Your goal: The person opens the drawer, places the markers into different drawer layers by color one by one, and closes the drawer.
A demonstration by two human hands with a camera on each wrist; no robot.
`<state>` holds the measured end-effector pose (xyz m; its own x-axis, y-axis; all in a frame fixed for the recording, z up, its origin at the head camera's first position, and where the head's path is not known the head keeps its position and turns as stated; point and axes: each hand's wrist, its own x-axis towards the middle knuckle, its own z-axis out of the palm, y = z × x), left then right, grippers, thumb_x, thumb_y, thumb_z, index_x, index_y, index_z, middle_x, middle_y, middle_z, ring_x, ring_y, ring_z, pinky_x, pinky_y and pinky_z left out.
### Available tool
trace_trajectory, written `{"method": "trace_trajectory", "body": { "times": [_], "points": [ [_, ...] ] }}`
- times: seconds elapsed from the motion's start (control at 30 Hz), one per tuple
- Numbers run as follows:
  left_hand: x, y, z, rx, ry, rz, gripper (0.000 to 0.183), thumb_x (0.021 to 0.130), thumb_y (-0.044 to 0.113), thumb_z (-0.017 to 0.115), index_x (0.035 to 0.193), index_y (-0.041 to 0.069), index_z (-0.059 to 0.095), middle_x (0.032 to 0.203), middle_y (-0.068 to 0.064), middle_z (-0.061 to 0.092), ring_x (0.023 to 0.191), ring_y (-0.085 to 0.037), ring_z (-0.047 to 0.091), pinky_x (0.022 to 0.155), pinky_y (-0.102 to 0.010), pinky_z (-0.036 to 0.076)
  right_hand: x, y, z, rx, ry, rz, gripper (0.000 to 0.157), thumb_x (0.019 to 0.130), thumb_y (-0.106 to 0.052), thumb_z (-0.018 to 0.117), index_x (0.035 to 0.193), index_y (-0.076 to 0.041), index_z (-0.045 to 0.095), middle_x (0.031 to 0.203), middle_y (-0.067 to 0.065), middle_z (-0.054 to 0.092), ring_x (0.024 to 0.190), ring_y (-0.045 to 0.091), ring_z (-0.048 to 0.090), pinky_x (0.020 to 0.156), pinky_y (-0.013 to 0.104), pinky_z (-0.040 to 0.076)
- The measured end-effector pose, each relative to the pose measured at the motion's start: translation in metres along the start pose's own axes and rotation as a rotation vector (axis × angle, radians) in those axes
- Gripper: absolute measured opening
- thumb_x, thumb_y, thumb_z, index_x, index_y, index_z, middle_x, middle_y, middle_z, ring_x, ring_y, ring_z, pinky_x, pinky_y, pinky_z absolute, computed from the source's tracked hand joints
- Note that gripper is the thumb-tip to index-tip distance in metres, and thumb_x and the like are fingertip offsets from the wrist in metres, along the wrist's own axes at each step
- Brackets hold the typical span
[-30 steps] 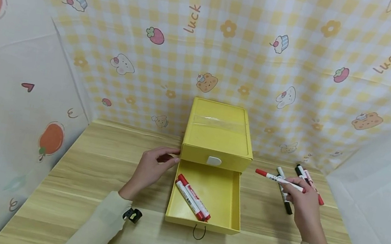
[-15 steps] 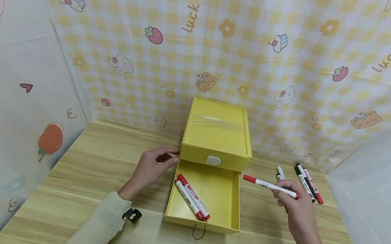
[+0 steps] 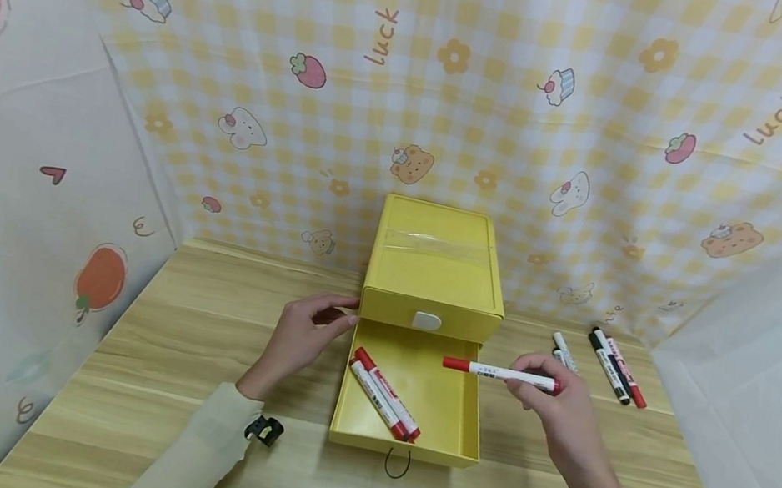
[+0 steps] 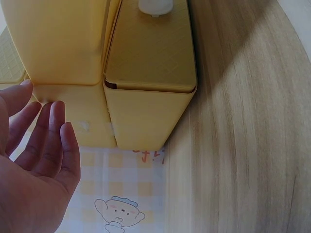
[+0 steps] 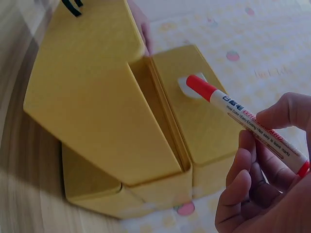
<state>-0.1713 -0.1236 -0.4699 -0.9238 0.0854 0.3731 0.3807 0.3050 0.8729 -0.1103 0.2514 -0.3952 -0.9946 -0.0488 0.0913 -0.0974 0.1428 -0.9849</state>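
A yellow drawer box [image 3: 436,272] stands against the backdrop, one drawer [image 3: 439,420] pulled out below its upper front. Inside, two red-capped white markers [image 3: 388,402] lie side by side along the left. My right hand [image 3: 560,404] pinches a red-capped whiteboard marker [image 5: 252,121] between thumb and fingers. That marker is nearly level, its cap end over the right part of the open drawer in the head view. At the box's left side is my left hand [image 3: 301,336], its fingertips right at the box edge. In the left wrist view its fingers [image 4: 51,141] are loosely bent and hold nothing.
At the right back lie a black-capped marker [image 3: 610,365] and a red-capped marker [image 3: 628,374] together. Another white marker [image 3: 565,350] is partly hidden behind my right hand. A patterned cloth [image 3: 449,109] hangs behind the box. A dark loop [image 3: 398,464] hangs at the drawer's front.
My right hand has moved left with the marker, from over the loose markers to beside the drawer, and the marker has turned closer to level. My left hand has stayed put.
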Motion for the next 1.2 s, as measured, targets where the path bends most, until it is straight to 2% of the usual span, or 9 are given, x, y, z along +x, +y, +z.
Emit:
{"method": "trace_trajectory", "body": {
  "times": [0.27,0.4,0.57,0.73,0.9,1.1,1.2],
  "points": [
    [0.001,0.004,0.0,0.007,-0.006,0.006,0.028,0.101,0.01,0.083,0.129,0.004,0.08,0.123,-0.011,0.079,0.1,-0.026,0.078,0.088,-0.033,0.064,0.006,-0.011,0.025,-0.053,-0.092,-0.019,0.01,0.095,0.007,0.076,0.104,0.008,0.071,0.087,0.001,0.066,0.073,0.014,0.055,0.063,0.025,0.048],
    [0.001,0.002,0.0,0.012,-0.004,0.011,0.028,0.102,0.01,0.082,0.129,0.003,0.08,0.122,-0.011,0.079,0.1,-0.025,0.078,0.088,-0.033,0.064,0.01,-0.018,0.037,-0.138,-0.109,-0.009,0.012,0.094,0.003,0.08,0.104,0.003,0.074,0.09,0.005,0.066,0.072,0.015,0.053,0.063,0.025,0.047],
    [0.001,0.003,0.0,0.012,-0.004,0.01,0.027,0.102,0.009,0.082,0.128,0.003,0.08,0.123,-0.012,0.079,0.1,-0.025,0.078,0.087,-0.032,0.064,0.016,-0.026,0.05,-0.27,-0.147,0.004,0.014,0.093,-0.004,0.084,0.104,-0.007,0.076,0.09,0.007,0.066,0.063,0.014,0.046,0.055,0.024,0.041],
    [0.002,0.002,0.0,0.014,-0.002,0.012,0.027,0.102,0.01,0.081,0.128,0.003,0.08,0.123,-0.012,0.079,0.1,-0.024,0.078,0.087,-0.032,0.064,0.024,-0.027,0.061,-0.424,-0.184,-0.095,0.013,0.092,-0.008,0.086,0.101,-0.011,0.077,0.085,0.002,0.067,0.058,0.014,0.044,0.05,0.026,0.036],
    [0.001,0.002,0.0,0.017,-0.004,0.002,0.027,0.102,0.01,0.082,0.129,0.003,0.08,0.123,-0.011,0.079,0.1,-0.024,0.078,0.087,-0.032,0.064,0.032,-0.021,0.065,-0.533,-0.213,-0.196,0.013,0.091,-0.005,0.086,0.097,-0.011,0.077,0.081,-0.004,0.068,0.06,0.016,0.049,0.052,0.026,0.039],
    [0.0,0.003,0.0,0.008,-0.008,-0.007,0.028,0.102,0.01,0.082,0.129,0.004,0.08,0.124,-0.011,0.079,0.1,-0.025,0.078,0.087,-0.032,0.064,0.036,-0.013,0.068,-0.57,-0.261,-0.189,0.012,0.09,-0.004,0.086,0.096,-0.01,0.077,0.067,-0.005,0.055,0.053,0.007,0.04,0.047,0.024,0.032],
    [0.0,0.001,-0.001,0.002,-0.007,-0.012,0.028,0.101,0.01,0.083,0.128,0.004,0.081,0.123,-0.011,0.08,0.1,-0.025,0.078,0.086,-0.033,0.064,0.036,-0.01,0.071,-0.606,-0.277,-0.184,0.015,0.088,-0.005,0.088,0.095,-0.012,0.076,0.068,-0.007,0.057,0.054,0.007,0.043,0.048,0.024,0.035]
  ]
}}
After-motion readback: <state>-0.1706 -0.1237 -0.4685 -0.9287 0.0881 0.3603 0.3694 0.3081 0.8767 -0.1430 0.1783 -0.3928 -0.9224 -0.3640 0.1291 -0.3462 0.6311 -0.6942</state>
